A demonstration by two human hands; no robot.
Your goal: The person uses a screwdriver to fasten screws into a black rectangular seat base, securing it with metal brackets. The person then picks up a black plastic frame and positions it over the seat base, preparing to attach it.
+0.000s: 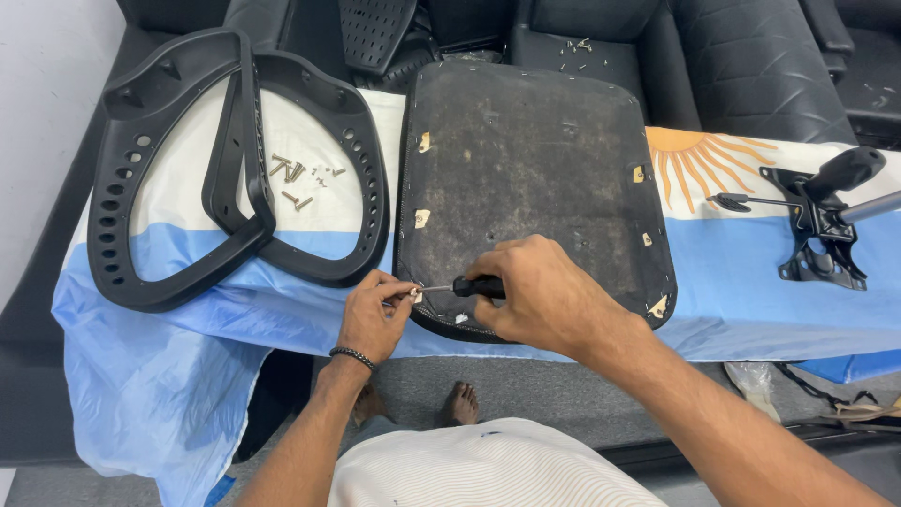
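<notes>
Presently right hand (540,291) drives screwdriver (469,286) into seat pan (535,160); left hand (375,314) steadies.

Single view. Head-worn camera looks steeply down from close above the cloth-covered table (751,282). Near edge shows the wearer's lap and feet; far edge reaches black seating (751,66); wall at far left.

seat pad (535,178): dark, worn, rounded square, lying flat underside up on the blue-and-white cloth, near edge at the cloth's front | screwdriver (460,286): black handle, thin metal shaft, level, tip at the pad's front-left edge, seemingly on a small screw
</notes>
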